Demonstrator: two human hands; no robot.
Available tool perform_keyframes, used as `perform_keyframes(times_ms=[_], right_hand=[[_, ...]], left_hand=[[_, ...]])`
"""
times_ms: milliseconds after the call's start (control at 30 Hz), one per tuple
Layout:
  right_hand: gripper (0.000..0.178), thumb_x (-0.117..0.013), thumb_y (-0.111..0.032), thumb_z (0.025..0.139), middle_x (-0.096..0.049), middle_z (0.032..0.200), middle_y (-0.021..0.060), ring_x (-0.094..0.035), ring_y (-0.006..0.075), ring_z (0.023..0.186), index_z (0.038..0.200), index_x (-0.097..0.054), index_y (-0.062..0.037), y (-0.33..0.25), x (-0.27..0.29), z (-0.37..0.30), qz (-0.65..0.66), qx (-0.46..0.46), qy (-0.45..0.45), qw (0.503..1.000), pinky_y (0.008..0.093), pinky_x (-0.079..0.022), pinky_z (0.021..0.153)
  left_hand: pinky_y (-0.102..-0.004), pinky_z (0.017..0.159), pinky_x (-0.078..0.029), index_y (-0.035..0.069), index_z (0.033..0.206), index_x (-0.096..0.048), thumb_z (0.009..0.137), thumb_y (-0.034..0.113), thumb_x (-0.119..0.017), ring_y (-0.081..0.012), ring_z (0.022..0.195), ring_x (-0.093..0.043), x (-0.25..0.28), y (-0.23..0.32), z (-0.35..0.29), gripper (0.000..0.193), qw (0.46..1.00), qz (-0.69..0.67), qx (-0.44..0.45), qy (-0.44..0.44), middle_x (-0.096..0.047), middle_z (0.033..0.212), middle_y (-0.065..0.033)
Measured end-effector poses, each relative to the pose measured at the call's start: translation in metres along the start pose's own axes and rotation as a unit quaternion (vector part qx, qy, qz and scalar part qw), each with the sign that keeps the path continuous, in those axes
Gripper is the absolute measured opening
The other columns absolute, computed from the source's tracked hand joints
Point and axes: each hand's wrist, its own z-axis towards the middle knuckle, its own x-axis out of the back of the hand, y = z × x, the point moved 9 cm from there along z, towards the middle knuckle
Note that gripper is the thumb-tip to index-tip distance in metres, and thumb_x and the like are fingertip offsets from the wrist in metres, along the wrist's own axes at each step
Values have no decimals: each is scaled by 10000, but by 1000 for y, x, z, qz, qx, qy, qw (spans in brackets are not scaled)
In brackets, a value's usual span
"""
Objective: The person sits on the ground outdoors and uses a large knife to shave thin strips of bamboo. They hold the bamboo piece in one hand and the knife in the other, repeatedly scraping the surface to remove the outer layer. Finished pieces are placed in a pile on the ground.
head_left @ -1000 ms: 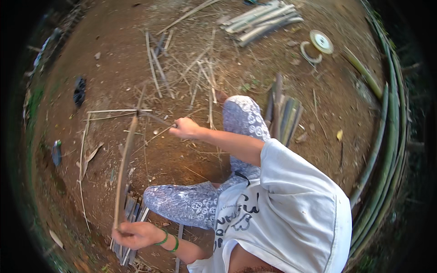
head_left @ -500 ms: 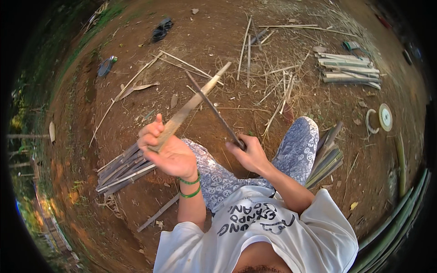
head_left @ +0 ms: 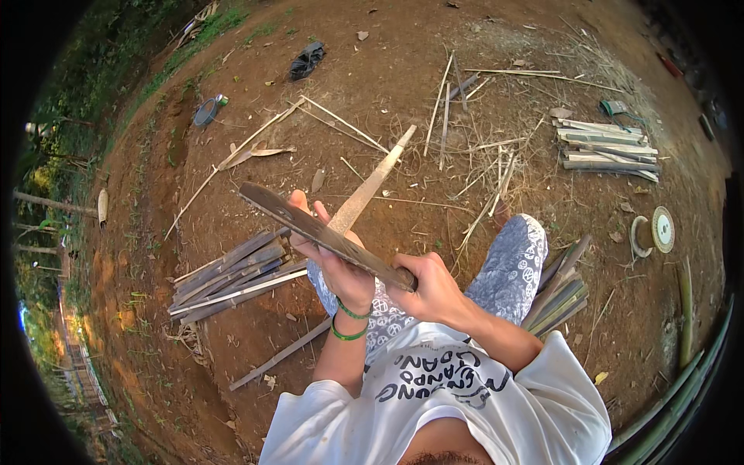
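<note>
My left hand point(head_left: 350, 283) holds the lower end of a pale, tapered bamboo slat point(head_left: 374, 183), which points up and away to the right. My right hand point(head_left: 431, 288) is closed round the handle of a machete point(head_left: 310, 230). Its broad dark blade slants to the upper left, its flat side showing, and crosses in front of my left hand and the slat's near end. The blade hides part of the left palm; some fingertips show beyond it. I cannot tell whether the blade touches the slat.
Bundles of split bamboo lie at my left point(head_left: 232, 275), beside my right knee point(head_left: 559, 294) and far right point(head_left: 608, 147). Loose strips point(head_left: 260, 136) and shavings litter the dirt. A white reel point(head_left: 661, 229) sits right; green poles point(head_left: 682, 403) lie at the right edge.
The machete has turned from edge-on to flat side showing, and its blade has swung left across my left hand. The slat has shifted a little right. The whole view has shifted slightly.
</note>
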Motion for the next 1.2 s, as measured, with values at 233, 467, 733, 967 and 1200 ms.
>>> perform_keyframes(times_ms=[233,467,733,967,1200], right_hand=[[223,-698,-158,719,-560,584,212,-588,379,533,798,-645,43,8,1,0,-46,3,17,999,419,-460,526],[212,-689,-177,733,-591,617,230,-619,418,592,816,-671,18,5,2,2,-64,-23,7,998,440,-483,555],[264,-678,-212,751,-605,636,244,-626,430,615,867,-697,25,0,2,-1,-105,-41,5,994,465,-500,608],[290,-656,-219,760,-591,648,269,-609,414,609,851,-673,56,17,17,-10,-126,-87,8,988,464,-496,614],[307,-650,-233,766,-643,701,271,-659,432,663,887,-708,43,49,17,-1,-126,-98,32,987,469,-520,648]], left_hand=[[-492,1224,-194,29,1550,-217,1031,343,-329,-274,1516,-174,2,9,-6,617,989,130,-67,-30,-213,1618,-124],[-387,1229,-210,29,1541,-213,1036,272,-310,-222,1507,-196,15,9,-1,568,999,40,-16,0,-243,1604,-108],[-354,1192,-238,61,1373,-366,1025,290,-374,-167,1444,-283,18,-14,-7,417,990,-114,75,38,-268,1592,-88],[-453,1205,-93,124,1039,-351,976,291,-455,-270,1489,-108,5,-5,-14,207,973,-216,73,28,-170,1576,-163],[-458,1196,-154,129,1114,-429,977,320,-483,-259,1503,-149,10,-10,-15,242,977,-196,62,61,-262,1590,-111]])
